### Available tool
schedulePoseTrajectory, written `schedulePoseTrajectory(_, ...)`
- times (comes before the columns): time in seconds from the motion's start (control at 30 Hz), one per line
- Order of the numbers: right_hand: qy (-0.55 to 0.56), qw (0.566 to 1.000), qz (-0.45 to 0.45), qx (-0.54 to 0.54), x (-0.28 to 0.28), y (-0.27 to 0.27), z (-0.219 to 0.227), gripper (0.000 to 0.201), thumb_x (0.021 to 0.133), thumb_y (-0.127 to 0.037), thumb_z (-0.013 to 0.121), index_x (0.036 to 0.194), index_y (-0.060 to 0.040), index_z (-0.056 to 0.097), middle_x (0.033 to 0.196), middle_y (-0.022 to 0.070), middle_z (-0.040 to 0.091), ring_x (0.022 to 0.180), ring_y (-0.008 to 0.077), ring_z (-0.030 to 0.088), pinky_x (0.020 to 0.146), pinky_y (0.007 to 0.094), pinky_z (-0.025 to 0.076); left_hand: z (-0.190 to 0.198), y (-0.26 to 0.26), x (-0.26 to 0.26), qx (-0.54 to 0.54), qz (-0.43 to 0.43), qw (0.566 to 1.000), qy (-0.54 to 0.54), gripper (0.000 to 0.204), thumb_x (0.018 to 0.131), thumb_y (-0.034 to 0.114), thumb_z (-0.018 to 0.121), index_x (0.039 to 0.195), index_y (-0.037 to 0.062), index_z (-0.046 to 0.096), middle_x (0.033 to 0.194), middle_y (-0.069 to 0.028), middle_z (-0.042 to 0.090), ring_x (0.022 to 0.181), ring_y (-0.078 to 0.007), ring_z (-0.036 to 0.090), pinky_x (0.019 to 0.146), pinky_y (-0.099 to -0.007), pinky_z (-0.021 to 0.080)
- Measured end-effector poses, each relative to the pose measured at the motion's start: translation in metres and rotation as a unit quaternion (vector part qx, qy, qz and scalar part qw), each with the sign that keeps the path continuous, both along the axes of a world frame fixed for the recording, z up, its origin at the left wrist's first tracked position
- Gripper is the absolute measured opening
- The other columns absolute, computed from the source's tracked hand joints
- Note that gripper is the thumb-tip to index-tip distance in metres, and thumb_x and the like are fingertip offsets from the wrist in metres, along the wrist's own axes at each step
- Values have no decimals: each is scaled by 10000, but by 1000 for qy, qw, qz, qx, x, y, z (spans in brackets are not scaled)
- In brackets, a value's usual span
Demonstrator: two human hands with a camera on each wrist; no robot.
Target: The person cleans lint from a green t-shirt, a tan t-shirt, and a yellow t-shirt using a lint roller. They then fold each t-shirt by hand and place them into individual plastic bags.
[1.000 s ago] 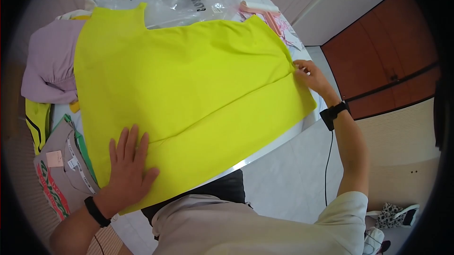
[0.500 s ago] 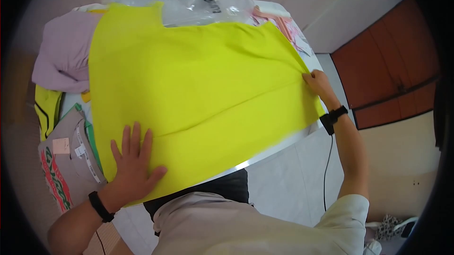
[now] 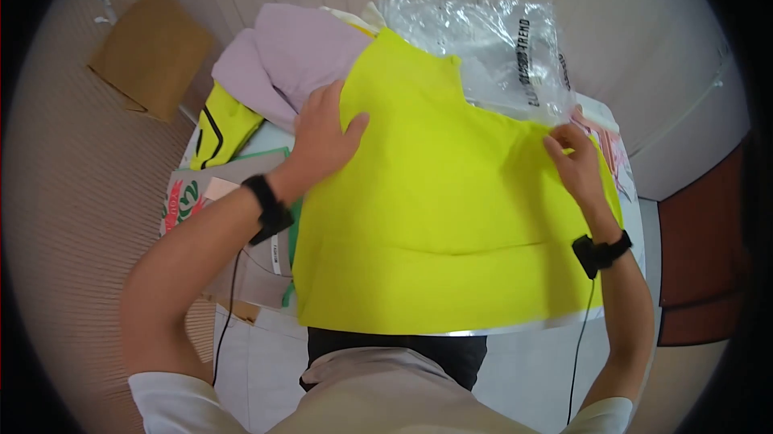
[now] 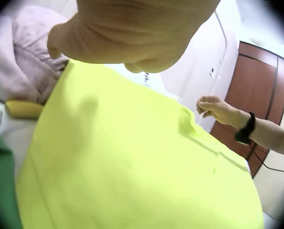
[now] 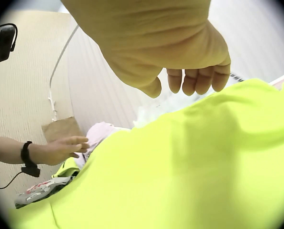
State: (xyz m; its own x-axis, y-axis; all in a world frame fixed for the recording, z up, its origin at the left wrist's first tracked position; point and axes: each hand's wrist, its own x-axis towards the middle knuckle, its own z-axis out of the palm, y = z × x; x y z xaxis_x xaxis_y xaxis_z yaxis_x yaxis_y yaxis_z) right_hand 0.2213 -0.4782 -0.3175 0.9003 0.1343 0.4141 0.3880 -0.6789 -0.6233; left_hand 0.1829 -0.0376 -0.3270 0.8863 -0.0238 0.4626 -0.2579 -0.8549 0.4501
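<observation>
A bright yellow garment (image 3: 435, 208) lies spread over the table, a crease running across its lower part. My left hand (image 3: 320, 144) is at its upper left edge, fingers extended and thumb apart; in the left wrist view that hand (image 4: 137, 33) hovers above the cloth. Over the garment's upper right part is my right hand (image 3: 578, 168), its fingers loosely bent and holding nothing. The right wrist view shows this hand (image 5: 166, 47) raised over the fabric, fingertips hanging down.
Behind the garment lies a clear plastic bag (image 3: 499, 55) with black lettering. To the left are a lilac garment (image 3: 302, 51), a yellow item with a black stripe (image 3: 221, 128) and a grey printed shirt (image 3: 233, 261). A brown cardboard piece (image 3: 153, 51) is beyond them.
My left hand has left the garment's lower left and moved up to its upper left edge. The right hand has released the right edge and moved toward the upper right. The head view has turned left.
</observation>
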Motion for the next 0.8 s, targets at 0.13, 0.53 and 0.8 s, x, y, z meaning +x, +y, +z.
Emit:
schedulePoseTrajectory(0.13,-24,998,41,30,53,91,2,273,925,-228,740,1063,2,696,969,189,746,890,317,733,813,394,568,16,3,70,-38,55,998,-12,608,949,330,685,1395,-60,547,1324,-264,637,1268,-449,568,1090,-486,448)
schedulePoseTrajectory(0.53,197,977,-76,29,150,183,-6,551,815,-257,805,1204,92,631,1054,263,730,962,366,739,776,454,575,46,-16,148,102,127,972,168,572,893,425,700,1279,12,611,1187,-206,721,1096,-411,678,949,-500,523)
schedulePoseTrajectory(0.8,214,961,-73,161,218,188,-57,625,849,-5,728,1424,100,507,1050,213,698,862,260,700,660,407,545,30,-25,178,4,87,989,119,518,871,200,690,1337,0,585,1210,-259,704,1154,-426,670,987,-499,527)
